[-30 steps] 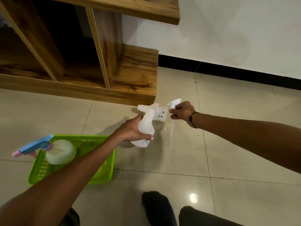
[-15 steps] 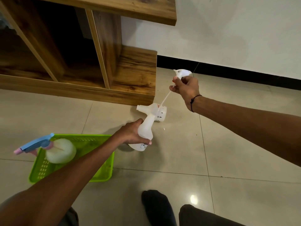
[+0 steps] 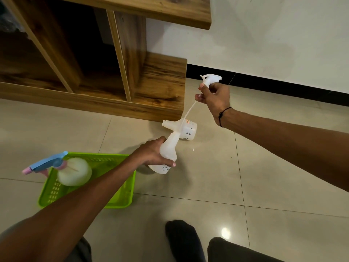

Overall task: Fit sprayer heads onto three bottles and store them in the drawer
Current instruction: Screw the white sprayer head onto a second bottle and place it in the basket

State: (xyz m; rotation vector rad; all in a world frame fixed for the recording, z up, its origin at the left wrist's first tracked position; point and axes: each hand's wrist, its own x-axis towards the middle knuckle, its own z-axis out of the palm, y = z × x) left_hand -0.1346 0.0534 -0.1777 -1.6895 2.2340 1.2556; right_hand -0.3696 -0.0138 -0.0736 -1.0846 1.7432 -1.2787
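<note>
Head view: Your left hand (image 3: 151, 154) is closed around the lower body of a translucent white bottle (image 3: 167, 154), holding it tilted above the floor (image 3: 207, 176), neck pointing up and away from you. A small label with dark print sits near the bottle base; the print is too small to read. Your right hand (image 3: 215, 97) is closed around a white sprayer head (image 3: 210, 80), raised above and to the right of the bottle. The dip tube (image 3: 188, 112) hangs from the head and runs down toward a second white bottle (image 3: 182, 128), which lies on its side on the floor just behind the held bottle. It bears small dark marks and a red-orange mark, not legible. A third bottle (image 3: 74, 173), fitted with a blue and pink sprayer (image 3: 46, 164), lies in a green tray (image 3: 117, 186) at left. A wooden cabinet (image 3: 158, 87) stands behind, on the floor.
</note>
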